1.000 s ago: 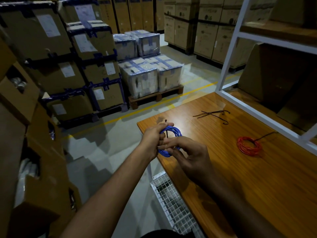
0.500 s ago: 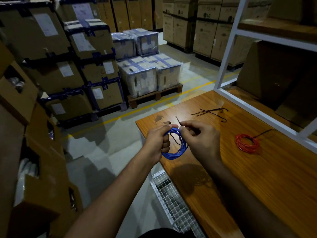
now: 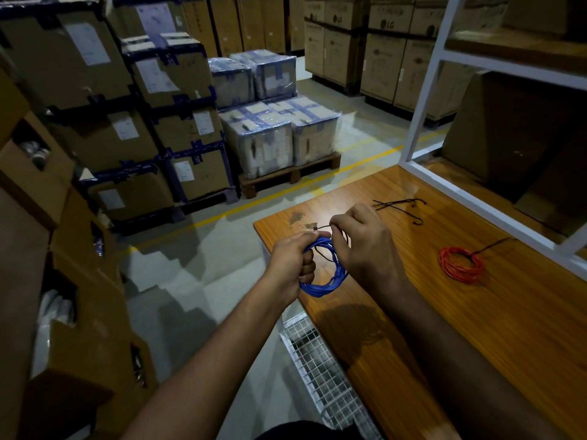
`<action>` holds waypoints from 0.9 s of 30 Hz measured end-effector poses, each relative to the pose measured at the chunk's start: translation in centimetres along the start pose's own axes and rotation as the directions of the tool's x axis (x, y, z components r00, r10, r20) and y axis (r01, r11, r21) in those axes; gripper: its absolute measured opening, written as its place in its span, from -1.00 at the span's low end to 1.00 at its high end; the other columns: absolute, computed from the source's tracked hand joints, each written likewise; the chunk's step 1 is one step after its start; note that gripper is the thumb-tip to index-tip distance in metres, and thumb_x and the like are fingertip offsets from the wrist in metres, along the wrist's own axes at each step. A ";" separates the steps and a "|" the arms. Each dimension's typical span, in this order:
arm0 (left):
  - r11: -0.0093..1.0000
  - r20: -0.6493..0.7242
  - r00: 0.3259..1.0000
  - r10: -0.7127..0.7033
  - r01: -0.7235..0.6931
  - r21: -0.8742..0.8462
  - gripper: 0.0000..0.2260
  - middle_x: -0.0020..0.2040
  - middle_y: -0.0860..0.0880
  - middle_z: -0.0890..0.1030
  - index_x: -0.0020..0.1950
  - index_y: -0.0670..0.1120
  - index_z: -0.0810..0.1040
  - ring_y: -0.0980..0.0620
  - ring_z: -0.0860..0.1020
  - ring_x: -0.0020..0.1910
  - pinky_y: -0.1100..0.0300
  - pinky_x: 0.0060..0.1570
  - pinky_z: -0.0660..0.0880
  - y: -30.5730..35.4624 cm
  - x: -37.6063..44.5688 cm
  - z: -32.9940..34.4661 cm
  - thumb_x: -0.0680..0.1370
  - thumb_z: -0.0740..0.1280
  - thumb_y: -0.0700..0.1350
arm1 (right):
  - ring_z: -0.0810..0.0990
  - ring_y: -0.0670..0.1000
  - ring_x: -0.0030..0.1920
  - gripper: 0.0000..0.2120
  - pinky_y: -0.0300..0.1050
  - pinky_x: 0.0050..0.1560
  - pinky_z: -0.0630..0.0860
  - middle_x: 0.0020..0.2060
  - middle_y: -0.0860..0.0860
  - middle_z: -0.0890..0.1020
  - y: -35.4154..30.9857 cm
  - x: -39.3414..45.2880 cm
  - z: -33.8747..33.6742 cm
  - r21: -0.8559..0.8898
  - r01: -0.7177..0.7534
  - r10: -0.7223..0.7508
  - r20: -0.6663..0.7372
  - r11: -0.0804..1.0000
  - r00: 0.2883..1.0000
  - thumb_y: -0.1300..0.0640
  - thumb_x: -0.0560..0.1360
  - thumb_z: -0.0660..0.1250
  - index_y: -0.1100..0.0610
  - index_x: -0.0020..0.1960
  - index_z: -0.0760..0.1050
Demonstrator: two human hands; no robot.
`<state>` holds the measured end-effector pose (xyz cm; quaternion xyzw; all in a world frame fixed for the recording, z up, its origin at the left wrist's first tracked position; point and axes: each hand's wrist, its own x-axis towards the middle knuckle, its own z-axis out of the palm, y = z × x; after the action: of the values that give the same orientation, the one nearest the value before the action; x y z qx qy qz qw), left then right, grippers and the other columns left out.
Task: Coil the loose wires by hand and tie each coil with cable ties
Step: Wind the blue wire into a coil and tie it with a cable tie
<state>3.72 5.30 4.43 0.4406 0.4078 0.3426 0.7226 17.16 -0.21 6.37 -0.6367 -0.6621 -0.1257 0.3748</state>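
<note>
My left hand [image 3: 293, 260] grips a coil of blue wire [image 3: 324, 282] over the left edge of the wooden table [image 3: 476, 328]. A thin black cable tie [image 3: 321, 229] loops round the top of the coil, and my right hand [image 3: 362, 242] pinches its end just above the wire. A red wire coil [image 3: 462, 263] with a black tie tail sticking out lies on the table to the right. Several loose black cable ties [image 3: 401, 206] lie beyond my right hand.
A white metal shelf frame [image 3: 422, 103] with cardboard boxes borders the table's far right side. A white wire-mesh basket [image 3: 320, 373] sits below the table edge. Stacked cartons [image 3: 104, 100] and a wrapped pallet [image 3: 279, 138] stand across the aisle on the left.
My right hand rose from under the blue coil to its top and took the cable tie's end. The tie's upright tail now lies level, pinched in my right fingers.
</note>
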 end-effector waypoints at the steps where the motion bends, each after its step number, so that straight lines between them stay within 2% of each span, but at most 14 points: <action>1: 1.000 0.000 1.000 -0.001 0.001 0.001 -0.74 -0.50 0.04 0.17 0.17 -0.18 0.64 0.10 0.12 -0.55 0.28 -0.55 0.10 0.0 0.0 0.0 0.67 0.20 -0.11 | 0.45 0.02 -0.18 -0.95 -0.22 -0.22 0.28 -0.21 0.08 0.49 0.0 0.0 0.1 0.000 0.002 -0.002 0.005 1.000 1.000 0.27 0.52 0.39 0.25 -0.05 0.61; 9: 1.000 -0.007 1.000 -0.014 0.014 0.002 -0.78 -0.50 0.04 0.19 0.09 -0.15 0.65 0.10 0.14 -0.56 0.26 -0.55 0.09 0.1 -0.1 0.0 0.67 0.21 -0.12 | 0.42 0.03 -0.16 -0.90 -0.22 -0.22 0.26 -0.21 0.08 0.47 0.1 0.2 0.4 -0.046 0.037 -0.035 0.029 0.998 0.999 0.22 0.53 0.34 0.25 -0.09 0.58; 14: 0.996 -0.024 0.999 0.034 -0.032 0.083 -0.78 -0.48 0.00 0.22 -0.15 -0.10 0.58 0.06 0.17 -0.52 0.22 -0.52 0.11 0.0 0.0 0.2 0.65 0.24 -0.13 | 0.43 0.04 -0.14 -0.92 -0.17 -0.23 0.31 -0.21 0.08 0.47 0.2 0.6 0.7 -0.065 0.098 -0.091 0.107 0.993 0.990 0.24 0.51 0.39 0.26 -0.12 0.57; 17: 0.987 -0.011 0.997 0.081 -0.078 0.139 -0.72 -0.47 -0.05 0.24 -0.26 -0.09 0.53 0.02 0.17 -0.52 0.18 -0.50 0.11 -0.1 -0.1 0.3 0.65 0.24 -0.14 | 0.46 0.05 -0.14 -0.91 -0.10 -0.23 0.42 -0.21 0.09 0.50 0.0 0.7 0.8 -0.038 0.100 -0.092 0.171 0.994 0.981 0.23 0.51 0.40 0.27 -0.09 0.60; 20: 0.985 -0.025 0.995 0.091 -0.087 0.146 -0.76 -0.48 -0.03 0.24 -0.14 -0.13 0.65 0.03 0.17 -0.55 0.22 -0.52 0.11 -0.1 0.0 0.0 0.64 0.24 -0.15 | 0.52 0.00 -0.22 -0.81 -0.11 -0.21 0.47 -0.20 0.06 0.60 -0.2 0.7 0.1 0.044 -0.039 0.033 0.131 0.998 0.991 0.15 0.50 0.44 0.21 0.07 0.63; 22: 0.981 -0.053 0.994 0.096 -0.085 0.175 -0.79 -0.51 0.00 0.25 0.00 -0.17 0.68 0.04 0.18 -0.55 0.23 -0.51 0.11 -0.1 0.1 -0.2 0.64 0.25 -0.15 | 0.49 -0.10 -0.29 -0.85 -0.20 -0.26 0.46 -0.24 -0.02 0.61 -0.1 0.7 -0.4 0.082 -0.068 0.059 0.109 0.994 0.992 0.10 0.49 0.44 0.13 0.02 0.64; 25: 0.966 -0.030 0.992 0.124 -0.114 0.231 -0.79 -0.51 0.02 0.27 -0.05 -0.13 0.69 0.04 0.20 -0.52 0.21 -0.49 0.13 -0.1 0.1 -0.3 0.64 0.28 -0.12 | 0.51 -0.10 -0.29 -0.93 -0.25 -0.29 0.46 -0.26 -0.04 0.60 -0.2 0.9 -0.3 0.089 -0.090 0.078 0.127 0.992 0.989 0.13 0.49 0.41 0.12 -0.09 0.64; 27: 0.949 0.006 0.988 0.154 -0.150 0.277 -0.76 -0.51 0.01 0.27 -0.06 -0.13 0.70 0.05 0.19 -0.54 0.21 -0.50 0.12 -0.1 -0.1 -0.2 0.65 0.27 -0.10 | 0.50 -0.11 -0.29 -0.92 -0.37 -0.29 0.37 -0.28 -0.07 0.57 -0.3 1.2 0.1 0.082 -0.135 0.120 0.166 0.988 0.979 0.12 0.49 0.42 0.12 -0.11 0.66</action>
<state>3.54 5.22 4.31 0.5646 0.4220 0.3404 0.6223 16.92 0.71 7.16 -0.6677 -0.6531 -0.0190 0.3568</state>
